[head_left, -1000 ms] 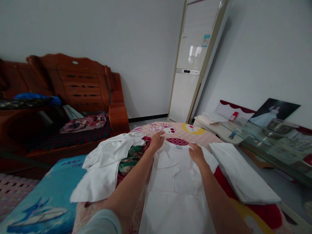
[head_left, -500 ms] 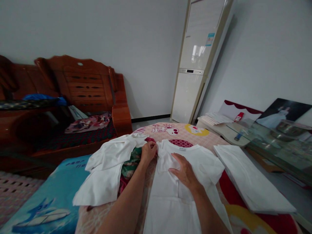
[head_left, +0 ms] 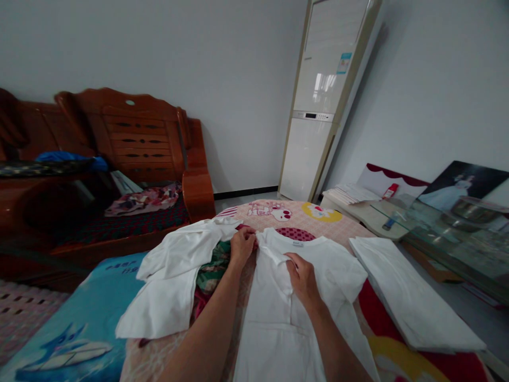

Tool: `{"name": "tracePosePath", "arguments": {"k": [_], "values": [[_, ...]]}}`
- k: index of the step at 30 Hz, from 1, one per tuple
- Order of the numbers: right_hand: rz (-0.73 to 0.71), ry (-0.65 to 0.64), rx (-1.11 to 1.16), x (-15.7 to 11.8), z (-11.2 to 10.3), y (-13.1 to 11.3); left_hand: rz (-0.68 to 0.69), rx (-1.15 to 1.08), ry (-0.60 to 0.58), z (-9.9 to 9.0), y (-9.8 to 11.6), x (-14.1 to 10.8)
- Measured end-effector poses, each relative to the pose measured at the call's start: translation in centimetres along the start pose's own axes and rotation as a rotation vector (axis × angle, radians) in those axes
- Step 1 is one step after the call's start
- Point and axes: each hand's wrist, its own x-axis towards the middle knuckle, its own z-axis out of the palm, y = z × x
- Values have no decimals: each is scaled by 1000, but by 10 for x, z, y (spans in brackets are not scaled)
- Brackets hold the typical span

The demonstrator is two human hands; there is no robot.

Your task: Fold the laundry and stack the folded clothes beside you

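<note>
A white T-shirt [head_left: 274, 339] lies flat on the patterned cloth, its collar at the far end and its left side folded inward. My left hand [head_left: 243, 245] pinches the shirt at the left shoulder edge. Over the chest, my right hand [head_left: 304, 276] is closed on the tip of the folded-in sleeve, lifting it slightly. Left of my left forearm lies another white garment [head_left: 170, 281], loosely spread over a green camouflage-patterned cloth [head_left: 213, 268]. To the right is a neatly folded white stack [head_left: 409, 292].
The pink patterned cloth [head_left: 262, 211] covers the rounded surface. A blue printed cushion [head_left: 75, 323] lies at left, below a wooden bench [head_left: 135, 138]. A tall white air conditioner [head_left: 306, 154] stands in the corner. At right is a glass shelf [head_left: 469, 254] holding a metal bowl [head_left: 475, 209].
My right hand has closed from spread fingers onto the folded sleeve and pulled it up a little. My left hand stays at the shoulder edge.
</note>
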Motion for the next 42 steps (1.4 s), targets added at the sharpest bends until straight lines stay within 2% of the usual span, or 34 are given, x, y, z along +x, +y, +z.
{"name": "tracePosePath", "arguments": {"k": [4,6,9,13,18,20,24,30,36,39,42], "values": [[248,254,-8,6,-12,8,64,32,70,1,-3,1],[364,323,-32,8,-16,16,75,60,90,2,-4,2],[468,271,-104,8,-21,27,71,69,71,4,-7,3],[524,196,-224,7,-21,32,91,45,19,8,-8,3],[697,184,-121,6,-23,34,61,24,-19,11,-6,1],[668,184,-152,6,-25,33,78,72,-41,12,-8,0],[557,119,-362,6,-30,29,144,197,-64,13,-14,2],[570,-12,-273,7,-39,30,205,342,-72,13,-17,4],[576,-69,-616,7,-42,14,277,548,-99,12,-9,-2],[580,-119,-653,7,-42,8,286,599,-111,13,-6,-4],[588,-130,-652,7,-41,9,281,575,-177,18,-5,-4]]}}
